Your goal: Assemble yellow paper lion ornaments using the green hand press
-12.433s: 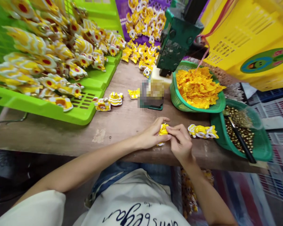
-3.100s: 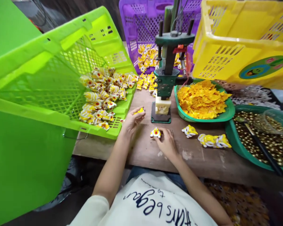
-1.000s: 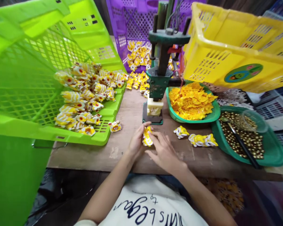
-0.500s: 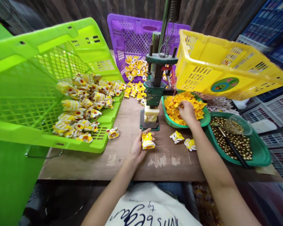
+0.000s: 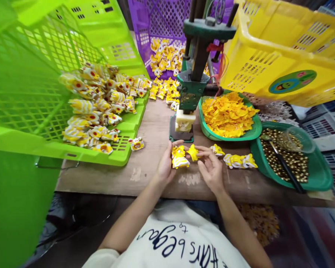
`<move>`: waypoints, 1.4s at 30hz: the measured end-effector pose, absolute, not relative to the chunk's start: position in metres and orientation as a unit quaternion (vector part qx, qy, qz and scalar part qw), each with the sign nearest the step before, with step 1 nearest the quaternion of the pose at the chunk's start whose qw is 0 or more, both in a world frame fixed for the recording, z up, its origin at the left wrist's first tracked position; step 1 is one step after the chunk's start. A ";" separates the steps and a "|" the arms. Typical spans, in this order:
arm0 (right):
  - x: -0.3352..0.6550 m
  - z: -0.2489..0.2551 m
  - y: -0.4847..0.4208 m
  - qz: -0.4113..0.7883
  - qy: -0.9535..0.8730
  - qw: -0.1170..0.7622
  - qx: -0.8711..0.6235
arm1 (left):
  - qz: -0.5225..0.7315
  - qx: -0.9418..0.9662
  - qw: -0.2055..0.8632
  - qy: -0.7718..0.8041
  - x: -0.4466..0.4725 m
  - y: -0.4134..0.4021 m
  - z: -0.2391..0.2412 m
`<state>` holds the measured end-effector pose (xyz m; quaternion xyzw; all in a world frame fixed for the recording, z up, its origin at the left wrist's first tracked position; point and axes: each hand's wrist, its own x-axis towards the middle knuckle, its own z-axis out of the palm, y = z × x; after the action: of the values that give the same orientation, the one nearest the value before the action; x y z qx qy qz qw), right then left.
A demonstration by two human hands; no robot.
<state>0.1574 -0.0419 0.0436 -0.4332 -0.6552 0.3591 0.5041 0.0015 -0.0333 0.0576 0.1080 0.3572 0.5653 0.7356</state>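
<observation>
Off-white tee (image 5: 153,236) with loopy dark lettering (image 5: 170,242) sprawled across the front. The left sleeve (image 5: 102,257) is short, same off-white, and both hands (image 5: 165,165) are bare.

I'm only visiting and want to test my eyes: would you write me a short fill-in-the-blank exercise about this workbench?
1. The right hand holds a small piece that is ____ in colour.
2. The left hand holds a toy with yellow and ____ stripes.
3. Behind the machine stands a ____ crate.
4. The tool lying across the tub has a ____ handle.

Missing words: yellow; white; purple; black.
</observation>
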 end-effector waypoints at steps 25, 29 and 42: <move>0.157 0.047 -0.053 0.361 -0.668 0.495 -0.423 | 0.526 0.252 0.708 0.399 0.017 -0.044 0.053; 0.154 0.042 -0.055 0.347 -0.676 0.500 -0.416 | 0.529 0.278 0.686 0.416 0.017 -0.043 0.051; 0.154 0.041 -0.057 0.384 -0.656 0.436 -0.481 | 0.529 0.296 0.662 0.441 0.017 -0.048 0.036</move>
<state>0.1541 -0.0574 0.0411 -0.4814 -0.6560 0.3844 0.4361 0.0166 -0.0479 0.0364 0.2961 0.4407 0.5286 0.6623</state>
